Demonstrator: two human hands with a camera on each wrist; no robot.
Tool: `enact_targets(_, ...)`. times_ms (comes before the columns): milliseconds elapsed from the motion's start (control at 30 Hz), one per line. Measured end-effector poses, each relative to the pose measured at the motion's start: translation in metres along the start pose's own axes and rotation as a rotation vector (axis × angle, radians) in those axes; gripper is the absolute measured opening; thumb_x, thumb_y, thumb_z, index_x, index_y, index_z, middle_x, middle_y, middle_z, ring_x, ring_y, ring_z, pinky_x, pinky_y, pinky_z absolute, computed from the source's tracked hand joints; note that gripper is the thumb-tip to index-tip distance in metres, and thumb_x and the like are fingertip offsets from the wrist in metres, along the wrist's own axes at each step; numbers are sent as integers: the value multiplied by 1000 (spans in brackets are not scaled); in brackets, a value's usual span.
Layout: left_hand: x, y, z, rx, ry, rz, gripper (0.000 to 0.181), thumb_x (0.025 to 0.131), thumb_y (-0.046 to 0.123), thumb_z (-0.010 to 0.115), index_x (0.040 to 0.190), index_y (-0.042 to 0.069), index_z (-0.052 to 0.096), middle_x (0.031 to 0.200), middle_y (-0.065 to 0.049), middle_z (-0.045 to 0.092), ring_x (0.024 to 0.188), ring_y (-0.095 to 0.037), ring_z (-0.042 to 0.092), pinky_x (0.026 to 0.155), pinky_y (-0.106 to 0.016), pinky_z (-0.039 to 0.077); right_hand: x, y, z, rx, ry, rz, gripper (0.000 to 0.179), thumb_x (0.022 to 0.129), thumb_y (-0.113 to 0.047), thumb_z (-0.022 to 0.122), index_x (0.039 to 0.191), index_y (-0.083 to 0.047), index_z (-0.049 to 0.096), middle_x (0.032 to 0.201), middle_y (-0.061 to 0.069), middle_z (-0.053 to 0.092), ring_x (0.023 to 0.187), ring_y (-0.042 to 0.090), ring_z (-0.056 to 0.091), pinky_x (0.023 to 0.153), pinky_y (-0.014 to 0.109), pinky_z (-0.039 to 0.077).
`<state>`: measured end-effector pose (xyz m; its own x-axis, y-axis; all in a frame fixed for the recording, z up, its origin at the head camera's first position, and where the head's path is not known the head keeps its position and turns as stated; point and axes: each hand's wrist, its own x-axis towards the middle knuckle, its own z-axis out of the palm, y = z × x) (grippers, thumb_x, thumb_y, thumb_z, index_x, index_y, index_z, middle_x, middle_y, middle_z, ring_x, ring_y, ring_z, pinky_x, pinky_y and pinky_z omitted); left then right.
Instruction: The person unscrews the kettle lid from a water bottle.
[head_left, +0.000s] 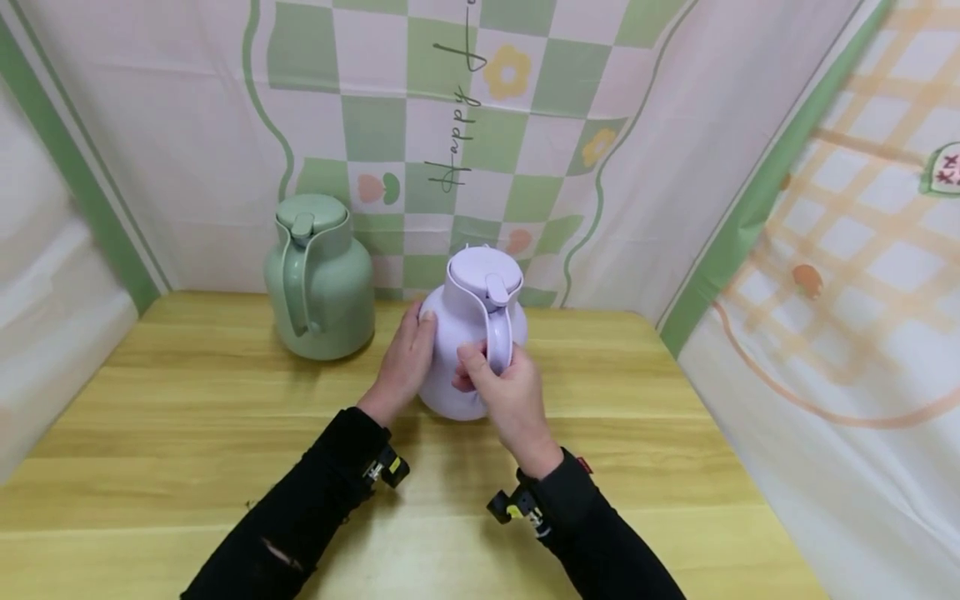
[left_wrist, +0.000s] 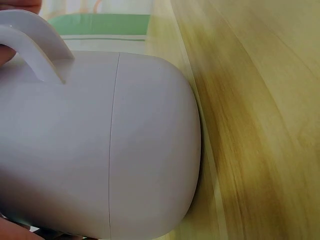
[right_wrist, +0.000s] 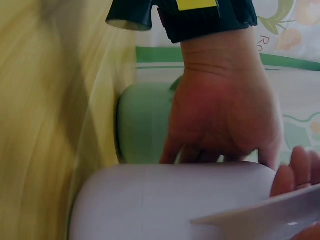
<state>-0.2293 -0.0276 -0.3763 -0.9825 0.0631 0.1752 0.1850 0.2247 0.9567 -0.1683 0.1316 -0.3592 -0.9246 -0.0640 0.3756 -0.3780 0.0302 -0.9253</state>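
Observation:
A lavender insulated jug with a lidded spout and loop handle stands at the middle of the wooden table, its base close over the tabletop in the left wrist view. My right hand grips the handle, fingers through the loop and thumb on its near side. Against the jug's left side rests my left hand, its fingers spread along the body in the right wrist view, with the tips hidden behind it. The jug's lid is down on top.
A green jug of the same form stands at the back left, its handle toward me. Behind the wooden table hangs a checked cloth, with more patterned cloth at the right. Small cameras are strapped to both black sleeves.

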Motion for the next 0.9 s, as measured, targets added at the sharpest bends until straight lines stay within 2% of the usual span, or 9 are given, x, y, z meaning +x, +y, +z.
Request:
enact_targets(133, 0, 0, 0, 18, 11, -2, 65, 111, 52, 25, 160, 10, 32, 155, -14, 46, 148, -30, 42, 123, -54, 31, 1, 6, 3, 19, 23, 5, 30, 102, -29, 69, 88, -4, 65, 72, 8, 66, 63, 16, 68, 62, 36, 62)
enact_targets(267, 1, 0, -1, 27, -2, -14, 68, 111, 52, 25, 163, 9, 27, 160, -15, 41, 152, -31, 37, 124, -55, 28, 2, 10, 5, -5, 50, -12, 34, 102, -29, 68, 76, -8, 60, 58, 4, 57, 49, 14, 57, 49, 28, 51)
enact_targets(367, 1, -1, -3, 31, -18, -22, 70, 111, 53, 24, 165, 8, 23, 165, -16, 36, 155, -32, 32, 125, -56, 25, 3, 11, 7, -9, 57, -34, 38, 102, -27, 66, 71, -10, 56, 52, 3, 51, 44, 15, 51, 44, 28, 44)
enact_targets(467, 2, -1, -5, 48, -19, -7, 70, 111, 51, 25, 164, 5, 24, 166, -18, 34, 155, -33, 31, 126, -55, 24, 3, 12, 9, -6, 63, -55, 39, 103, -25, 64, 69, -9, 53, 49, 3, 48, 42, 17, 48, 43, 29, 41)
enact_targets(533, 3, 0, -7, 68, -12, 16, 70, 112, 49, 25, 163, 2, 25, 166, -20, 35, 155, -35, 31, 126, -55, 24, 3, 13, 9, -8, 70, -66, 41, 103, -24, 64, 67, -9, 52, 48, 3, 47, 42, 17, 47, 42, 29, 40)
enact_targets(600, 4, 3, -11, 91, 2, 47, 66, 112, 46, 26, 160, 0, 31, 161, -23, 40, 152, -36, 36, 124, -56, 28, 3, 13, 10, -9, 74, -75, 42, 103, -23, 63, 66, -8, 51, 48, 2, 46, 41, 17, 46, 42, 29, 40)
enact_targets(767, 5, 15, -20, 128, 21, 105, 67, 112, 45, 27, 161, -1, 31, 163, -23, 38, 153, -37, 35, 125, -54, 27, 3, 13, 11, -31, 85, -84, 43, 103, -23, 62, 65, -7, 50, 49, 2, 46, 41, 17, 47, 41, 29, 39)
enact_targets(800, 5, 18, -23, 136, 24, 114, 68, 112, 46, 27, 163, -1, 27, 165, -22, 35, 155, -37, 32, 126, -53, 24, 3, 13, 11, -37, 86, -86, 43, 103, -23, 62, 64, -7, 50, 49, 3, 46, 41, 17, 47, 41, 29, 39)
enact_targets(900, 9, 29, -29, 166, 33, 188, 68, 112, 44, 30, 163, -1, 28, 165, -22, 35, 155, -36, 31, 126, -52, 24, 4, 14, 11, -43, 90, -86, 44, 103, -23, 62, 64, -6, 50, 48, 3, 46, 41, 17, 47, 41, 29, 38)
